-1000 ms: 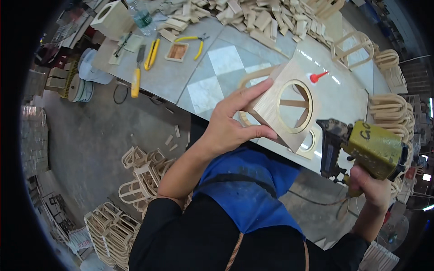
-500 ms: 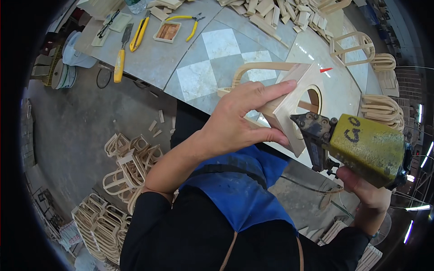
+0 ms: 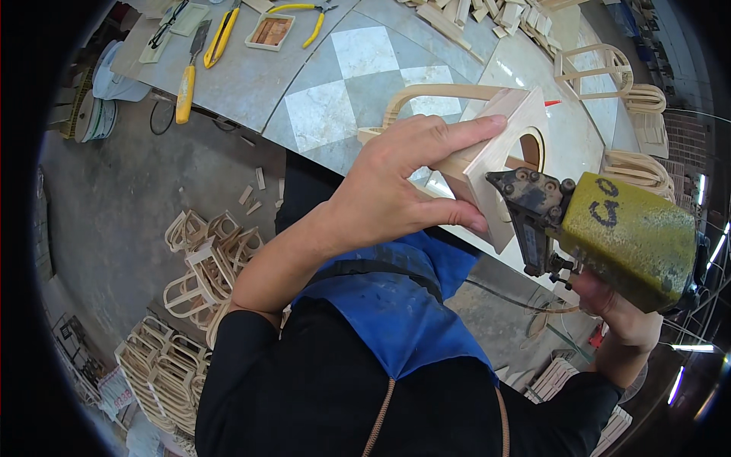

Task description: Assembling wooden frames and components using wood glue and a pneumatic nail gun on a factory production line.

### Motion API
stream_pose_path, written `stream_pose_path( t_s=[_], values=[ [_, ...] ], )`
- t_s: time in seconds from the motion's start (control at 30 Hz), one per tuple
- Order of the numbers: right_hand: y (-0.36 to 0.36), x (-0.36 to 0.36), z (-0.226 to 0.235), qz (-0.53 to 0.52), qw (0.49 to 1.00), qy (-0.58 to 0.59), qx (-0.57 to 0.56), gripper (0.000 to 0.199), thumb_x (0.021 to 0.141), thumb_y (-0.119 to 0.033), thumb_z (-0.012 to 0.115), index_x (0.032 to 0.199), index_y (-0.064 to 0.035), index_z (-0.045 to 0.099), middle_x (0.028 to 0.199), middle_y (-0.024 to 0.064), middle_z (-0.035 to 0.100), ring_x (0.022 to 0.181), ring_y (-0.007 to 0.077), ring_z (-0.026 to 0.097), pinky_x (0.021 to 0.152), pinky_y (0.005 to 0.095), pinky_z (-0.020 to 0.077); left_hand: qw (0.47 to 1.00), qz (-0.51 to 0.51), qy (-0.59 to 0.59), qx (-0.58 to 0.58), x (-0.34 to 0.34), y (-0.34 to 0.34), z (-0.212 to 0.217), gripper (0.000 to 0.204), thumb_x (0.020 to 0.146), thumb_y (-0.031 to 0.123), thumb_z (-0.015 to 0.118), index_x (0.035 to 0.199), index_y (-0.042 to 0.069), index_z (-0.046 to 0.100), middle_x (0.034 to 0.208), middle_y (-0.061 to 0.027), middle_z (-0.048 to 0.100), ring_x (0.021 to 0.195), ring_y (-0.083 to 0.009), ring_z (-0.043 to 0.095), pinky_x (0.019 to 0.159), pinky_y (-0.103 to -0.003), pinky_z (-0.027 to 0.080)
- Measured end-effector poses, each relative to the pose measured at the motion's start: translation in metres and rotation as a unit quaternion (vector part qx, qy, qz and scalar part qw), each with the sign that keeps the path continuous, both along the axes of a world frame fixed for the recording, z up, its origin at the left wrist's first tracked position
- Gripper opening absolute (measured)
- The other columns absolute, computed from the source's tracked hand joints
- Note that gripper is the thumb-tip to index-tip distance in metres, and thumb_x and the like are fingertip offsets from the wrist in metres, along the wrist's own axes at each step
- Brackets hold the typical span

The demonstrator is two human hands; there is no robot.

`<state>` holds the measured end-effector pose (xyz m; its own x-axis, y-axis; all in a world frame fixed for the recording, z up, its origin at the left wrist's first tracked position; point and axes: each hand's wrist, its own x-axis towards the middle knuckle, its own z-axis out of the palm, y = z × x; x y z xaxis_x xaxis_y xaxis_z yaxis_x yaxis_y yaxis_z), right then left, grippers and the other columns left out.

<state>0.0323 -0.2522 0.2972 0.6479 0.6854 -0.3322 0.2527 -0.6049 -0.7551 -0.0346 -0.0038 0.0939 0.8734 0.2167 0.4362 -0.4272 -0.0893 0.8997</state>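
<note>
My left hand (image 3: 411,175) grips a pale wooden frame (image 3: 476,171), thumb and fingers spread along its board, which has a round-edged opening. A curved wooden strip (image 3: 426,91) of the same piece reaches back over the table. In my right hand (image 3: 620,305) is a worn yellow-green nail gun (image 3: 624,236), held from below; its grip is mostly hidden behind the body. The gun's dark nose is at the face of the board, beside the opening; whether it touches cannot be made out.
On the tiled table (image 3: 320,114) lie a yellow-handled chisel (image 3: 186,84), a yellow utility knife (image 3: 222,34), yellow-handled pliers (image 3: 312,23) and a small tray (image 3: 270,32). Wood offcuts (image 3: 525,19) are heaped behind. Finished-looking bent frames (image 3: 164,373) stack on the floor at left.
The view has shifted a little, so the table and tools sit higher and further left. Both hands still hold the frame and nail gun in nearly the same pose.
</note>
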Motion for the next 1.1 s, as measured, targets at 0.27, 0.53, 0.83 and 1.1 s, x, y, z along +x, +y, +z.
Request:
stream_pose_path(
  t_s=[0.27,0.53,0.83,1.1],
  values=[
    [-0.014,0.021,-0.007,0.132,0.989,0.009,-0.059,0.058,0.099,-0.035,0.07,0.152,-0.0384,0.048,0.158,-0.0007,0.049,0.14,0.0271,0.053,0.103,0.0446,0.0582,1.0,0.003,0.017,-0.002,-0.002,0.002,0.0,0.087,0.06,0.022,0.096,0.141,0.016,0.065,0.096,-0.003,0.07,0.088,-0.0201,0.057,0.087,-0.032,0.045],
    [0.001,0.006,-0.003,-0.003,0.993,-0.099,-0.064,0.054,0.083,-0.017,0.086,0.131,-0.0046,0.064,0.11,0.009,0.072,0.091,0.0232,0.07,0.08,0.033,0.0595,0.998,-0.035,0.043,-0.022,0.003,0.004,0.005,0.087,0.061,0.017,0.096,0.142,0.016,0.065,0.107,-0.0051,0.073,0.096,-0.0189,0.061,0.091,-0.032,0.048],
    [0.01,0.017,-0.001,-0.101,0.994,-0.016,-0.043,0.049,0.08,-0.022,0.09,0.118,0.0,0.071,0.101,0.0145,0.075,0.079,0.0233,0.071,0.07,0.0317,0.0595,0.987,-0.121,0.033,-0.105,0.042,0.055,-0.003,0.082,0.064,0.007,0.093,0.141,0.013,0.066,0.131,-0.0082,0.071,0.109,-0.0207,0.067,0.096,-0.03,0.053],
    [0.021,0.029,-0.004,-0.169,0.977,0.007,-0.126,0.042,0.084,-0.031,0.088,0.108,0.0012,0.075,0.072,0.0049,0.07,0.051,0.01,0.054,0.047,0.022,0.0421,0.987,0.158,-0.024,-0.032,0.05,0.042,-0.018,0.073,0.079,0.037,0.089,0.139,0.007,0.062,0.122,-0.0086,0.064,0.116,-0.0239,0.06,0.103,-0.035,0.047]
  ],
)
